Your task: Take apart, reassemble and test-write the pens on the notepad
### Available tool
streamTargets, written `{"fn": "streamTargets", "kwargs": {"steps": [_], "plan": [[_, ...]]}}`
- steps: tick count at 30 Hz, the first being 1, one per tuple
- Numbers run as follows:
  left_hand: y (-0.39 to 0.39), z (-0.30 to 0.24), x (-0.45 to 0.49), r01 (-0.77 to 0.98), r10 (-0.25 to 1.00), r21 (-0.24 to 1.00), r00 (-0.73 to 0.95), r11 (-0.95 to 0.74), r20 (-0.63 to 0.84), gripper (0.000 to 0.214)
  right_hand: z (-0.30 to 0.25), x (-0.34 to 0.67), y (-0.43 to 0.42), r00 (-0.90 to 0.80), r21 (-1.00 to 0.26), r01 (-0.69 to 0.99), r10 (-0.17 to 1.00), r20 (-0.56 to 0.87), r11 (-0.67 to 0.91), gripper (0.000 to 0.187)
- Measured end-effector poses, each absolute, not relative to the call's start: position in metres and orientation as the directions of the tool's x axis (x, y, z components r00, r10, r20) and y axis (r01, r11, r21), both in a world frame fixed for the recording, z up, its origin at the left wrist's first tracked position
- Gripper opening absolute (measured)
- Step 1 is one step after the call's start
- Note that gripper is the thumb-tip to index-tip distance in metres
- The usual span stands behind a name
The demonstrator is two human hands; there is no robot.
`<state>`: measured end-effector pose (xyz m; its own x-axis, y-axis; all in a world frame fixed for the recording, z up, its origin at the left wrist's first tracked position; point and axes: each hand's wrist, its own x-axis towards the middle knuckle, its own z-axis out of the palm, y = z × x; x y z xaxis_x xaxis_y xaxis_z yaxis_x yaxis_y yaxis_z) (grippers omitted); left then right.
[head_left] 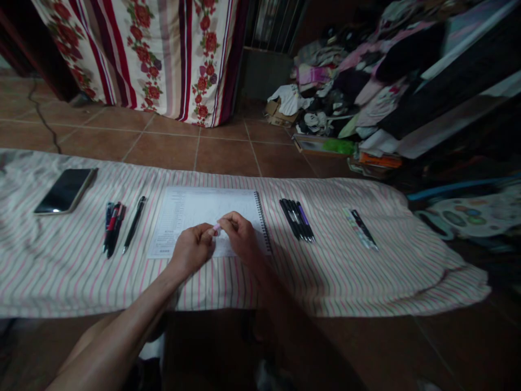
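Note:
Both my hands meet over the near edge of a spiral-bound notebook point(203, 209) lying on a striped cloth point(61, 271). My left hand point(192, 251) and my right hand point(240, 234) are closed in a pinch on a small pale pink object point(217, 228) held between their fingertips. What the object is I cannot tell. Left of the notebook lie a black pen point(134, 222) and a bunch of red and dark pens point(113, 227). To the right lies a group of black and purple pens point(297, 219).
A phone point(65, 190) lies face up at the cloth's far left. Two more pens point(360, 228) sit further right. Beyond are tiled floor point(228, 152), a flowered striped curtain point(163, 54) and a heap of clothes and boxes point(345, 81) at the right.

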<state>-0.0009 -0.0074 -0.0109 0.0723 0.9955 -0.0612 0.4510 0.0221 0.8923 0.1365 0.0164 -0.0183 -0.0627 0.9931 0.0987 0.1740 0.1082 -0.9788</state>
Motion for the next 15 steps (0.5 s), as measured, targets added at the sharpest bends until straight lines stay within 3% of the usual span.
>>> {"fn": "streamTargets", "kwargs": {"steps": [5, 9, 12, 15], "plan": [[-0.008, -0.004, 0.000, 0.056, 0.947, 0.960, 0.157, 0.276, -0.281, 0.028, -0.013, 0.140, 0.016, -0.142, -0.984, 0.140, 0.986, 0.091, 0.111, 0.016], [-0.010, 0.003, -0.003, -0.060, 0.914, 0.945, 0.280, 0.321, -0.293, 0.030, -0.007, 0.142, 0.013, -0.183, -0.984, 0.126, 0.977, 0.105, 0.130, 0.015], [-0.010, 0.001, -0.004, 0.001, 0.937, 0.963, 0.234, 0.268, -0.261, 0.029, -0.006, 0.142, 0.012, -0.185, -0.990, 0.108, 0.980, 0.071, 0.092, 0.017], [-0.010, -0.003, -0.003, 0.333, 0.992, 0.937, 0.022, 0.108, -0.122, 0.029, -0.008, 0.140, 0.012, -0.132, -0.997, 0.077, 0.991, -0.010, 0.000, 0.021]]}}
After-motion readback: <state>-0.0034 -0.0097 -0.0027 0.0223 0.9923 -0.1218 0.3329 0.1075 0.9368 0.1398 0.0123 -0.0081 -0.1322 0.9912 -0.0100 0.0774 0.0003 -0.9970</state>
